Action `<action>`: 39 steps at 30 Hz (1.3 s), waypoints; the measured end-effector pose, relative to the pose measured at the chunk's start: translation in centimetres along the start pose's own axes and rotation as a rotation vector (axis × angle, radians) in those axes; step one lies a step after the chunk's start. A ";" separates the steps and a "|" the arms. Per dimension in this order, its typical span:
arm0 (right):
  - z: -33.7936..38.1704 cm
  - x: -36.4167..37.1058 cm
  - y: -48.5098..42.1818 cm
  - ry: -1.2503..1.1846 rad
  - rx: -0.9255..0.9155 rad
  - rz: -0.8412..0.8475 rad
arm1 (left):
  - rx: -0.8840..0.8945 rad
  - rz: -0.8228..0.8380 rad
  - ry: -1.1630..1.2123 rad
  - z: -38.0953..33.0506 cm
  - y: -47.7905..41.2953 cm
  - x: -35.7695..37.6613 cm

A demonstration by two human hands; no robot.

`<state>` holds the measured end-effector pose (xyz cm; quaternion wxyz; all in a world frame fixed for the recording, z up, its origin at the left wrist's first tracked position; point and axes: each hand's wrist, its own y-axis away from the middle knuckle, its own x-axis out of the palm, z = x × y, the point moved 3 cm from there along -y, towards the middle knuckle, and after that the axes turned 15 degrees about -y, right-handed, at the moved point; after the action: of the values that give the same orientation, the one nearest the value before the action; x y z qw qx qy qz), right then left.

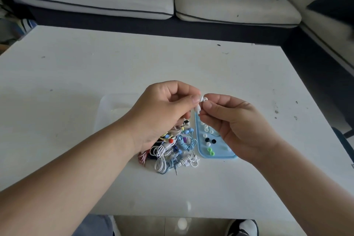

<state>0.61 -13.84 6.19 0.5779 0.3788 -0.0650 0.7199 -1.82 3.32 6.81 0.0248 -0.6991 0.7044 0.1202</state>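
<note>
Earbud [198, 109], white one, is getting pinched between left hand [164, 113] and right hand [235, 120], just over the blue tray [220, 152]. A slipping pinch could be sending it pinging into the earphone tangle [172, 154].

The white earbud [198, 109] you're holding
Small, glossy, roughly upright in the air over the far end of the blue tray [218, 157], its round tip [204, 99] uppermost.
</note>
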 end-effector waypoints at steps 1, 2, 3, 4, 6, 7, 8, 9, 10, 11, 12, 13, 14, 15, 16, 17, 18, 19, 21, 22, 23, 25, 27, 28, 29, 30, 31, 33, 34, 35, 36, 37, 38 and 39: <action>0.0 0.0 0.0 -0.010 -0.001 -0.004 | 0.004 -0.006 -0.003 -0.1 0.0 0.0; 0.0 0.1 0.1 -0.017 -0.002 -0.009 | 0.009 -0.011 -0.006 -0.1 0.0 0.0; 0.0 0.1 0.2 -0.022 -0.002 -0.016 | 0.014 -0.017 -0.011 -0.2 0.1 0.1; 0.0 0.1 0.2 -0.026 -0.001 -0.024 | 0.017 -0.024 -0.016 -0.3 0.1 0.1; -0.1 0.1 0.2 -0.039 0.007 -0.033 | 0.023 -0.041 -0.026 -0.3 0.1 0.2; -0.1 0.2 0.2 -0.052 0.014 -0.030 | 0.026 -0.052 -0.038 -0.2 0.1 0.3; -0.2 0.2 0.2 -0.071 0.021 -0.024 | 0.032 -0.062 -0.058 -0.2 0.1 0.3; -0.2 0.2 0.2 -0.093 0.028 -0.018 | 0.041 -0.073 -0.081 -0.2 0.1 0.4; -0.2 0.2 0.2 -0.112 0.032 -0.013 | 0.055 -0.085 -0.101 -0.3 0.1 0.4; -0.1 0.2 0.2 -0.123 0.035 -0.008 | 0.069 -0.097 -0.111 -0.4 0.1 0.4; 0.0 0.2 0.1 -0.124 0.035 -0.002 | 0.081 -0.110 -0.114 -0.4 0.1 0.4; 0.0 0.2 0.1 -0.118 0.034 0.007 | 0.090 -0.121 -0.114 -0.5 0.1 0.4; 0.1 0.2 0.1 -0.106 0.033 0.014 | 0.095 -0.128 -0.116 -0.5 0.0 0.4; 0.1 0.2 0.1 -0.092 0.032 0.015 | 0.098 -0.132 -0.121 -0.5 0.0 0.4; 0.1 0.2 0.0 -0.078 0.031 0.010 | 0.101 -0.133 -0.127 -0.6 0.0 0.4; 0.1 0.2 0.0 -0.068 0.031 0.002 | 0.102 -0.131 -0.126 -0.6 -0.1 0.4; 0.1 0.2 0.0 -0.061 0.031 -0.008 | 0.100 -0.128 -0.118 -0.6 -0.1 0.5; 0.1 0.2 -0.1 -0.058 0.031 -0.017 | 0.095 -0.125 -0.112 -0.5 -0.1 0.5; 0.2 0.2 -0.1 -0.060 0.027 -0.030 | 0.088 -0.117 -0.112 -0.5 -0.1 0.6; 0.3 0.2 -0.1 -0.060 0.023 -0.029 | 0.086 -0.113 -0.114 -0.5 -0.1 0.7; 0.3 0.3 -0.1 -0.057 0.021 -0.019 | 0.084 -0.112 -0.115 -0.5 -0.2 0.6; 0.4 0.3 -0.2 -0.043 0.026 0.008 | 0.076 -0.107 -0.104 -0.4 -0.2 0.6; 0.3 0.3 -0.2 -0.016 0.034 0.035 | 0.073 -0.096 -0.088 -0.5 -0.2 0.6; 0.2 0.3 -0.2 -0.003 0.035 0.047 | 0.074 -0.092 -0.084 -0.5 -0.1 0.6; 0.2 0.2 -0.3 0.005 0.036 0.055 | 0.075 -0.091 -0.084 -0.5 -0.2 0.6; 0.2 0.2 -0.3 0.007 0.036 0.061 | 0.077 -0.091 -0.086 -0.5 -0.2 0.6; 0.1 0.2 -0.3 0.006 0.036 0.064 | 0.082 -0.093 -0.088 -0.5 -0.2 0.7; 0.0 0.1 -0.3 0.000 0.037 0.067 | 0.094 -0.097 -0.091 -0.5 -0.1 0.7; -0.1 0.2 -0.3 -0.003 0.037 0.069 | 0.098 -0.101 -0.094 -0.5 -0.1 0.8; -0.2 0.2 -0.3 -0.005 0.035 0.071 | 0.098 -0.108 -0.101 -0.5 -0.1 0.8; -0.3 0.3 -0.3 -0.005 0.032 0.073 | 0.100 -0.119 -0.112 -0.4 0.0 0.8; -0.4 0.4 -0.3 -0.006 0.025 0.073 | 0.105 -0.133 -0.124 -0.4 0.0 0.9; -0.5 0.5 -0.3 -0.011 0.015 0.070 | 0.113 -0.148 -0.132 -0.4 0.0 0.9; -0.6 0.6 -0.4 -0.021 0.005 0.064 | 0.120 -0.162 -0.132 -0.4 -0.1 1.0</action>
<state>0.61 -12.94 6.01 0.5531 0.3853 -0.0811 0.7342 -1.74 2.26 6.97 0.1227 -0.7416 0.6483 0.1212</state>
